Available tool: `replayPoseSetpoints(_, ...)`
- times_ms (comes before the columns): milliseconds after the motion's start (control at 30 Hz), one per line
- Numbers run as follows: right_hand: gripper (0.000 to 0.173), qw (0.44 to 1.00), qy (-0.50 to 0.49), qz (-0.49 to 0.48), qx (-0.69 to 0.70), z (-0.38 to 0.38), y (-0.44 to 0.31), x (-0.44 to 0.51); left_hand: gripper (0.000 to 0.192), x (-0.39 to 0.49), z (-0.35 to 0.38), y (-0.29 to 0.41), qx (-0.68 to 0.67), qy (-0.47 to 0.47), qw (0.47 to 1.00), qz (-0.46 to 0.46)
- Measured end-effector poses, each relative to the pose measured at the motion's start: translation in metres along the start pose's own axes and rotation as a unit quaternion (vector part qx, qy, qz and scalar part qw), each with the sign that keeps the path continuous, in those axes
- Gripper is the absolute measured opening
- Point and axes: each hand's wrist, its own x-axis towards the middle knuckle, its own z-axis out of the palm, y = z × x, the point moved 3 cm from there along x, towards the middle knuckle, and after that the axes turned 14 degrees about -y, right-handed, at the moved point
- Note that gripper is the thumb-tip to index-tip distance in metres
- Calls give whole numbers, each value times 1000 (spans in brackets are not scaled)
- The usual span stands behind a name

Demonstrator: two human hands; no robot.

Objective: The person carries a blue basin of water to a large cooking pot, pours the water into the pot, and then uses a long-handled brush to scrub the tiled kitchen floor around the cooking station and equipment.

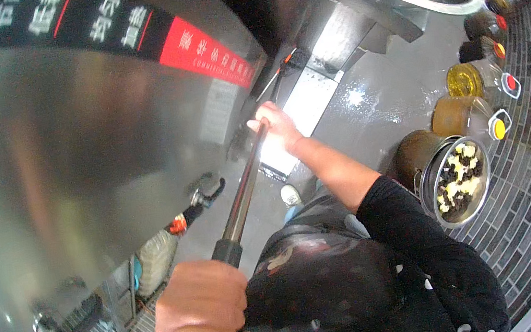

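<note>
A metal pole (247,192) with a black grip slants up across the middle. My left hand (202,309), large and close at the lower left, is closed around its grip end. Farther along, my right hand (276,125) is wrapped around the narrower part of the shaft, with the arm reaching in from the right. Beyond that hand the shaft leads down beside a dark, blurred object (298,59) near the floor; whether they are joined I cannot tell. Below my right hand lies a bright, pale strip (312,98) at floor level.
A large steel appliance (100,140) fills the left. At the upper right stands a big metal basin (467,6). Plastic jugs (463,116) and a pot (413,158) line the tiled wall, beside a bowl of dark and yellow food (487,183). The grey floor (354,100) looks wet.
</note>
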Motion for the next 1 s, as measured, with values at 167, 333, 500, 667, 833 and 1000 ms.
replayPoseSetpoints(167, 27, 995, -70, -10, 75, 76, -30, -33, 15, -23, 11, 34, -28, -22, 999, -25)
replayPoseSetpoints(333, 29, 976, -195, 22, 93, 165, -65, -67, 17, -54, 30, 61, 26, 13, 996, -81)
replayPoseSetpoints(500, 27, 967, -241, -26, 71, 221, -76, -90, 18, -96, 33, 79, 45, 121, 989, -72)
replayPoseSetpoints(667, 28, 982, -180, -50, -33, 192, -88, -97, 18, -126, 33, 114, 13, 106, 994, -26)
replayPoseSetpoints(833, 25, 985, -132, -27, -106, 158, -51, -82, 18, -158, 38, 96, 22, 49, 999, -6)
replayPoseSetpoints(1000, 25, 978, -206, -18, -40, 232, -83, -121, 19, -179, 56, 138, 4, 94, 995, -18)
